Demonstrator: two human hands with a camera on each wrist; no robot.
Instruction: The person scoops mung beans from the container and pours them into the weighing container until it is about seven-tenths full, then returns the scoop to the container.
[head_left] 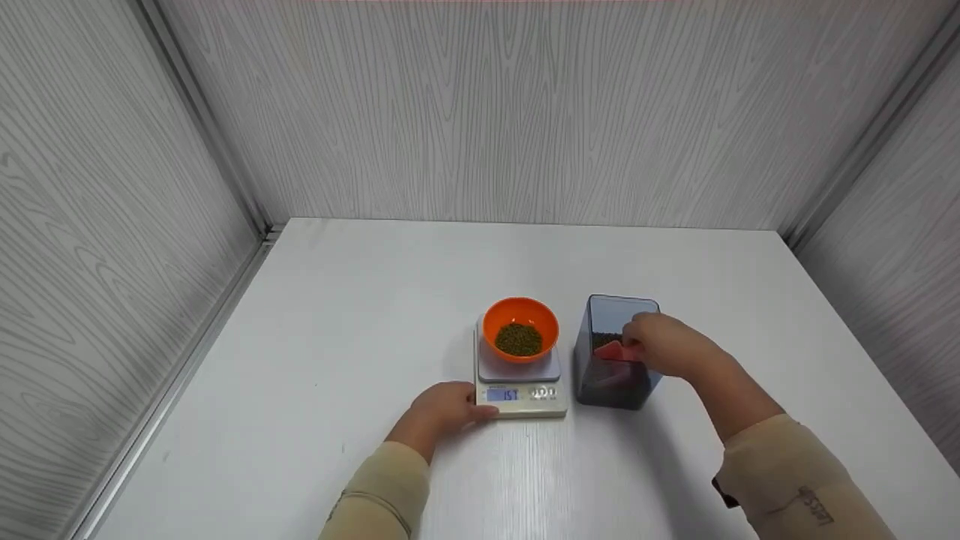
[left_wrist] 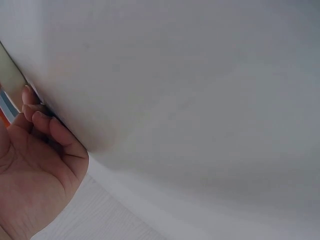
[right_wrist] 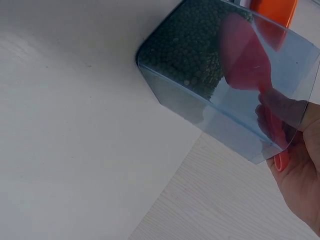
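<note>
My left hand (head_left: 448,405) holds the front left corner of a white digital kitchen scale (head_left: 529,407), with the thumb along its front edge and the fingers curled at its side. An orange bowl (head_left: 495,309) stands on the scale pan, with small green beans (head_left: 519,340) in its bottom. The display (head_left: 502,394) seems to read 157. To the right of the scale stands a clear bluish bin (right_wrist: 235,117), partly filled with the same kind of beans (right_wrist: 185,45). My right hand (head_left: 667,345), at the bin's mouth, grips a red scoop (right_wrist: 245,55) by its handle; the scoop's bowl is inside the bin, near the beans.
Everything stands on a white table (head_left: 360,300). Grey wood-grain panels (head_left: 525,112) rise behind it and on both sides. The bin's side is close to the scale, with a narrow gap between them.
</note>
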